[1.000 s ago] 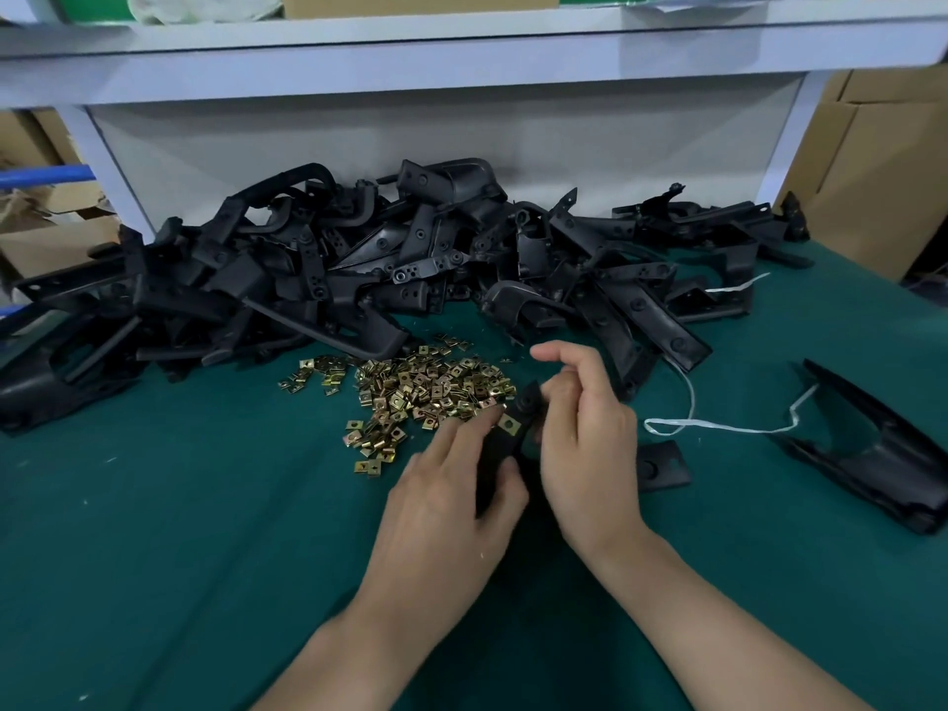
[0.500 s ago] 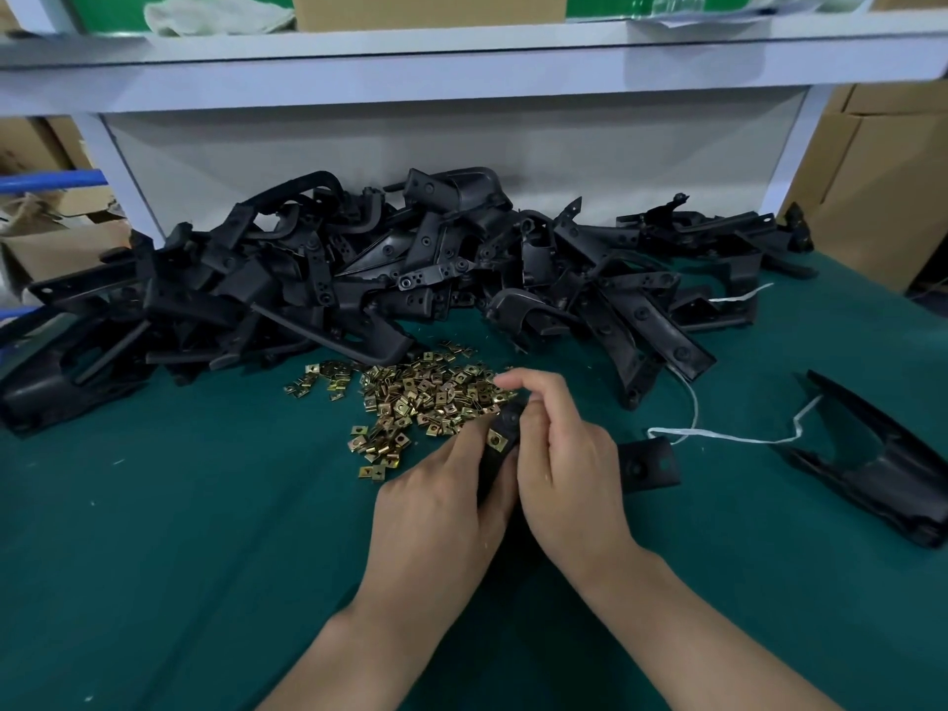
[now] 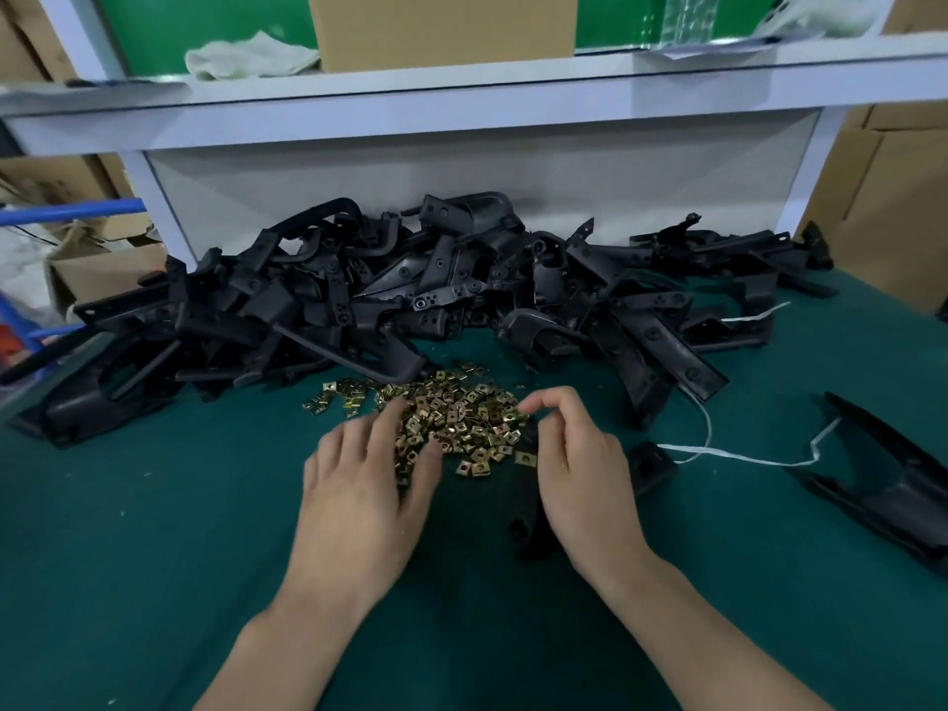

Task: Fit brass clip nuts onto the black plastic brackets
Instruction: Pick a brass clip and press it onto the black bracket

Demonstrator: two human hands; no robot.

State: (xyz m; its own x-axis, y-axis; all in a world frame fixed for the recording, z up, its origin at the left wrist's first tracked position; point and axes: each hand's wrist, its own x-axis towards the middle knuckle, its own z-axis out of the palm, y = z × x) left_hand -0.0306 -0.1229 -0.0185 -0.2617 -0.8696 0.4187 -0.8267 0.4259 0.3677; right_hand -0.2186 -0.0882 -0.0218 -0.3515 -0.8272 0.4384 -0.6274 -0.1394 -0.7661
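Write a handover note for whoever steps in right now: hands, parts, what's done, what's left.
Left hand: open, fingers on the clip pile.
Right hand: grips a bracket lying on the green mat.
Done: one clip sits on that bracket.
Left: the heap of brackets behind the pile, no clips visible on them; a lone bracket lies to the right.

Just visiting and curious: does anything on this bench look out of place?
A loose white string trails across the green table, right of the brass clip nuts; it looks like stray scrap.
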